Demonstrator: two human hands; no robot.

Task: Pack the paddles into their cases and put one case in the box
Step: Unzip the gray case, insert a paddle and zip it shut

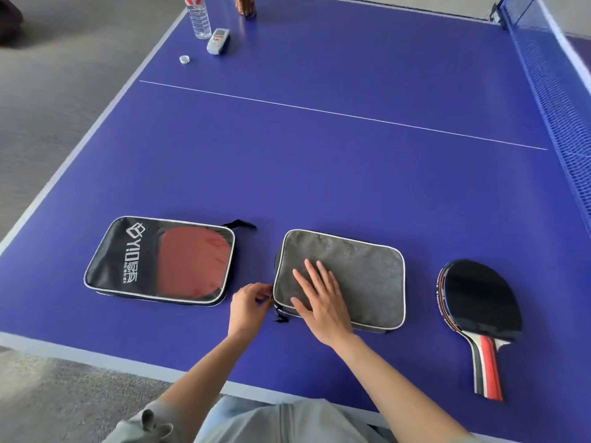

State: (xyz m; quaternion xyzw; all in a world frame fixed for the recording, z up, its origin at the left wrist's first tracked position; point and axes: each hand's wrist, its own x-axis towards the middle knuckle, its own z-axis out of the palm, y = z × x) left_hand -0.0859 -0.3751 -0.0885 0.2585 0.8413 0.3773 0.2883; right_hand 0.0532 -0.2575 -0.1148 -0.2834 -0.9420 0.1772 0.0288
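Seen from above, looking down at a blue table (351,174). Lay near the near edge, left to right: a black case (128,260) with a red paddle (192,262) showing through its clear window, a grey case (361,276) just right of it, and well right of that a loose black paddle (479,302), handle toward the near edge. No box in view.

Pressed flat on the grey case's near-left part: the right hand (323,298), fingers straight and spread, gripping nothing. Pinched at that case's left edge: the left hand (248,306), fingertips drawn together on what looked like the zip pull, too small to tell for sure. Hung just below, a black tab (280,316).

Judged the step: opening the grey case to take the loose paddle. Best done by keeping the flat palm firm so the case could not slide, and drawing the pull along the seam rather than lifting it. Worth slowing at the rounded corners, where a zip tends to snag. Worth opening far enough for the wide blade to enter first.

Stood far left: a bottle (200,19), its cap (184,59) and a small white device (218,41). Ran along the right side, a net (550,91).
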